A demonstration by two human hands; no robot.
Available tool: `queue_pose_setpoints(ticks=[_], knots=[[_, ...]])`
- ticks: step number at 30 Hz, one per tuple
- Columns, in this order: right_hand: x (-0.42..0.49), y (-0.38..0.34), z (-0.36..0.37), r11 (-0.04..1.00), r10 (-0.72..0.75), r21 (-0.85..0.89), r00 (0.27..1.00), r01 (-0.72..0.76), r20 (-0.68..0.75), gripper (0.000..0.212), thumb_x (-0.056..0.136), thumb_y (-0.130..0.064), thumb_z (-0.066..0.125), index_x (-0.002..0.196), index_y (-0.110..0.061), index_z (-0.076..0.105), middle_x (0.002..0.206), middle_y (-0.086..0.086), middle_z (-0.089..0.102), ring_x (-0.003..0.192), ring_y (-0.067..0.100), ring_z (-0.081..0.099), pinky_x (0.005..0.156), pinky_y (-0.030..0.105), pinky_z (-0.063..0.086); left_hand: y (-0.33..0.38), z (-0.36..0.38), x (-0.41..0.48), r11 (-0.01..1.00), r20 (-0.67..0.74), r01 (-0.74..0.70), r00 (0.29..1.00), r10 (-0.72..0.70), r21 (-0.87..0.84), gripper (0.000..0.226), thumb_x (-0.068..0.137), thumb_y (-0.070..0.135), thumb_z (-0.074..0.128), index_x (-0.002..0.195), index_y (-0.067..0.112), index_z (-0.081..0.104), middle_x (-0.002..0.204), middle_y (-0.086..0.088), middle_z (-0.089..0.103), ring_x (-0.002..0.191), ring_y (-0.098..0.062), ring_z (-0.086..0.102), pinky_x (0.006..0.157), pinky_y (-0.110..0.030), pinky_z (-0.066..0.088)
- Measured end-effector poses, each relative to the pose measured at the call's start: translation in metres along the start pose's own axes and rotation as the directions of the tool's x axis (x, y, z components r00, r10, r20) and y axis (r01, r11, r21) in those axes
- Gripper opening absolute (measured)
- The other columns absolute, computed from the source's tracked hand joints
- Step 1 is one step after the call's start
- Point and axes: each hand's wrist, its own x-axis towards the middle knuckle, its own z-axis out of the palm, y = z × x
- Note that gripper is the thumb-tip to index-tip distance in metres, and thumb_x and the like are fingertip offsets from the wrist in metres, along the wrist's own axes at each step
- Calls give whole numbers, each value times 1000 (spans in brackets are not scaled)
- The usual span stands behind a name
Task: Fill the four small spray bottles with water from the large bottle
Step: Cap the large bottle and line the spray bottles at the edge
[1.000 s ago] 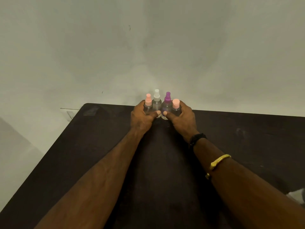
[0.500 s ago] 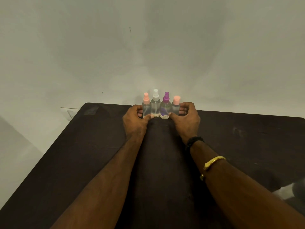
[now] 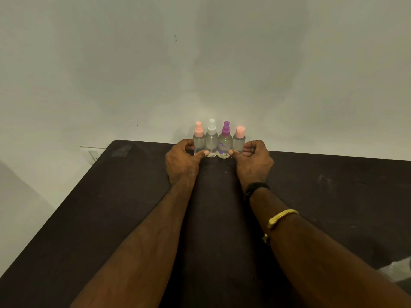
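Note:
Four small clear spray bottles stand upright in a tight row at the far edge of the dark table. From left to right they are a pink-topped bottle, a white-topped bottle, a purple-topped bottle and a pink-capped bottle. My left hand pinches the base of the left pink-topped bottle between thumb and curled fingers. The right pink-capped bottle is held the same way by my right hand. No large bottle is in view.
A plain pale wall rises right behind the bottles. A wall socket sits left of the table's far corner. A pale crumpled thing lies at the table's right edge, cut off by the frame.
Both hands were clasped together around all the bottles; they have spread apart to the two ends, and the bottles now stand in a straight row.

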Motion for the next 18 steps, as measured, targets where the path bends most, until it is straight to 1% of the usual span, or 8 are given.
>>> queue_pose_setpoints(ticks=[3, 7, 10, 12, 15, 18], knots=[[1, -1, 2, 1000, 13, 0, 1000, -13, -10, 41, 75, -23, 89, 104, -13, 63, 98, 0, 65, 89, 13, 64, 68, 12, 48, 1, 1, 1, 1000, -4, 3, 1000, -3, -2, 48, 71, 41, 89, 111, 20, 74, 103, 7, 74, 91, -8, 66, 76, -20, 47], [1, 1, 4, 1000, 18, -1, 1000, -18, -14, 40, 75, -23, 89, 104, -13, 64, 99, 1, 66, 90, 14, 65, 68, 11, 48, 0, 1, 2, 1000, -8, 7, 1000, -7, -2, 50, 71, 42, 89, 114, 21, 74, 106, 7, 74, 93, -7, 65, 78, -20, 48], [2, 1, 4, 1000, 26, -11, 1000, -26, -16, 39, 76, -23, 89, 105, -12, 64, 101, 3, 68, 93, 15, 66, 74, 19, 54, -1, 1, 1, 1000, 1, 1, 1000, -1, 2, 51, 72, 41, 89, 115, 19, 73, 108, 5, 75, 91, -6, 63, 78, -19, 46], [3, 1, 4, 999, 45, -18, 999, -45, -8, 40, 77, -23, 88, 107, -12, 64, 104, 5, 69, 95, 17, 67, 81, 27, 59, 0, 1, 1, 1000, 15, 9, 1000, -9, 13, 53, 72, 43, 88, 117, 19, 72, 109, 4, 74, 93, -9, 65, 78, -21, 48], [1, -2, 0, 997, 69, -23, 997, -69, 24, 48, 76, -24, 89, 113, -12, 63, 109, 5, 68, 100, 18, 67, 89, 34, 60, -1, -1, 0, 999, 18, 47, 999, -47, 23, 70, 71, 44, 89, 130, 15, 64, 119, -1, 70, 100, -14, 66, 83, -26, 51], [0, -9, -10, 990, 127, 44, 988, -131, 83, 63, 73, -22, 91, 126, -12, 57, 118, 5, 65, 105, 16, 63, 94, 30, 57, 2, -5, -5, 994, 9, 105, 994, -105, 3, 85, 70, 43, 90, 139, 11, 53, 130, -6, 62, 106, -16, 62, 89, -28, 52]])
